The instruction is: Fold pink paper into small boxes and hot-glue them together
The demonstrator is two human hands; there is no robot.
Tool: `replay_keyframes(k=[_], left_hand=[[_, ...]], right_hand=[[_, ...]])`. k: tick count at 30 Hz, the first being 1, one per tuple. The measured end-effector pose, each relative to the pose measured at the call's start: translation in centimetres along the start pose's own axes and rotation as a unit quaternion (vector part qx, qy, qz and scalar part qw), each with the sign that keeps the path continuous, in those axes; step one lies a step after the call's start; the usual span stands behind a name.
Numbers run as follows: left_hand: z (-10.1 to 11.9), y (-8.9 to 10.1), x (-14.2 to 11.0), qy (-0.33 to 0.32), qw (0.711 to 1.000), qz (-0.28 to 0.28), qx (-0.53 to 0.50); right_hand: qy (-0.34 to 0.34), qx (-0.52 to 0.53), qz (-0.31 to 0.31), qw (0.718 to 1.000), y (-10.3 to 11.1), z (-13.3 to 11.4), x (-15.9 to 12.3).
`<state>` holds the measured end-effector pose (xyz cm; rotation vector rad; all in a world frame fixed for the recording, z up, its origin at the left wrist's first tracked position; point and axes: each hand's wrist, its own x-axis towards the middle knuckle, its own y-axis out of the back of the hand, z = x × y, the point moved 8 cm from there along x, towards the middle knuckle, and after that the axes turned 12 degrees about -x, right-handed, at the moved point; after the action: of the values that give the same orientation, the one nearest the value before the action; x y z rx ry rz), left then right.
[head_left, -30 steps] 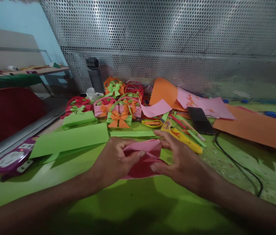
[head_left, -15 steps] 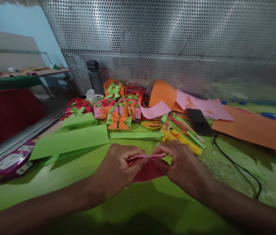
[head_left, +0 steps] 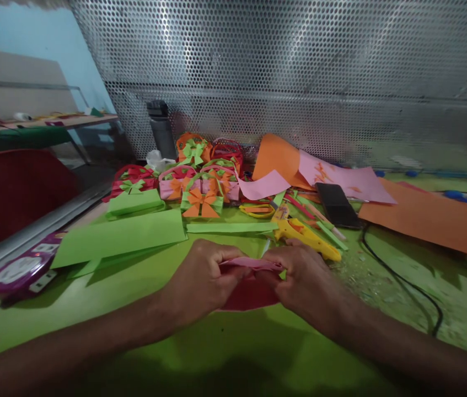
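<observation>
Both hands pinch one folded piece of pink-red paper low over the green tabletop. My left hand grips its left end, thumb below and fingers above. On the other end, my right hand is closed in the same way. The paper's upper edge shows light pink, and its lower part, darker red, hangs beneath the thumbs. Fingers hide both ends of the fold. Just beyond my right hand lies a yellow glue gun. A narrow green paper strip lies past the hands.
Small paper baskets with bows stand at the back, near a dark bottle. Green sheets and a purple power strip lie left. Rightward are a phone, orange paper and a black cable.
The folded paper has tilted slightly, so more of its pink upper face shows between my fingers. Both hands keep their grip and have barely shifted.
</observation>
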<state>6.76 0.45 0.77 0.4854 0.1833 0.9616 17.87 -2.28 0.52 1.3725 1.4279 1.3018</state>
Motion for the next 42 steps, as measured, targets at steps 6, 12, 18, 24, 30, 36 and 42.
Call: replay_keyframes(k=[6, 12, 18, 24, 30, 36, 42], left_hand=[[0.2, 0.0, 0.1, -0.015, 1.000, 0.001, 0.009], [0.0, 0.3, 0.3, 0.007, 0.999, -0.003, -0.033], [-0.6, 0.6, 0.8, 0.033, 0.998, 0.005, -0.054], [-1.4, 0.3, 1.0, 0.057, 0.995, 0.000, -0.085], [-1.8, 0.0, 1.1, 0.101, 0.987, -0.011, -0.128], [-2.8, 0.1, 1.1, 0.140, 0.966, -0.069, -0.207], [-3.8, -0.2, 1.1, 0.133, 0.954, -0.076, -0.257]], right_hand=[[0.004, 0.014, 0.016, 1.000, 0.3, -0.3, 0.1], [0.006, 0.015, 0.008, 1.000, 0.2, -0.3, 0.2], [-0.018, 0.004, 0.004, 1.000, 0.4, 0.3, 0.5], [-0.023, 0.071, -0.021, 0.997, 0.3, 0.1, 0.6], [-0.008, 0.087, 0.010, 0.996, 0.2, 0.3, 0.7], [-0.019, 0.089, 0.020, 0.996, 0.3, 1.0, 1.2], [-0.028, 0.092, 0.011, 0.995, 0.2, 1.2, 1.2]])
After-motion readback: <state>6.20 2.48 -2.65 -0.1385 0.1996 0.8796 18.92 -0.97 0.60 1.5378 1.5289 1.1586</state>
